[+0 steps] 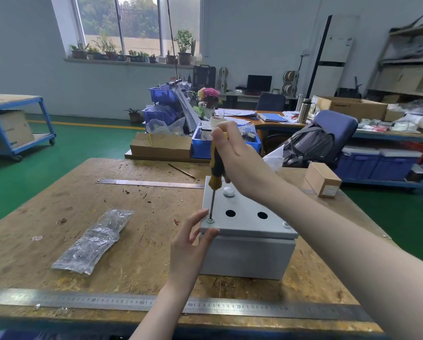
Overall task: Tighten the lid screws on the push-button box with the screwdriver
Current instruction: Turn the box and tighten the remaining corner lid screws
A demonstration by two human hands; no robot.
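Note:
A grey metal push-button box (247,253) stands on the wooden workbench (137,246). Its lid (244,222) has two open round holes and one white button (229,191) at the back. My right hand (240,158) grips the yellow-and-black screwdriver (216,168), held upright. Its tip sits in the screw (210,220) at the lid's front left corner. My left hand (193,239) rests at that corner, with the forefinger beside the screw and the thumb on the lid's edge. Another screw (286,224) shows at the front right corner.
A clear plastic bag (95,241) of small parts lies left of the box. One steel ruler (171,306) runs along the near edge, another ruler (149,183) lies at the back. A small cardboard box (322,179) sits at the right. Blue bins and cartons stand beyond the bench.

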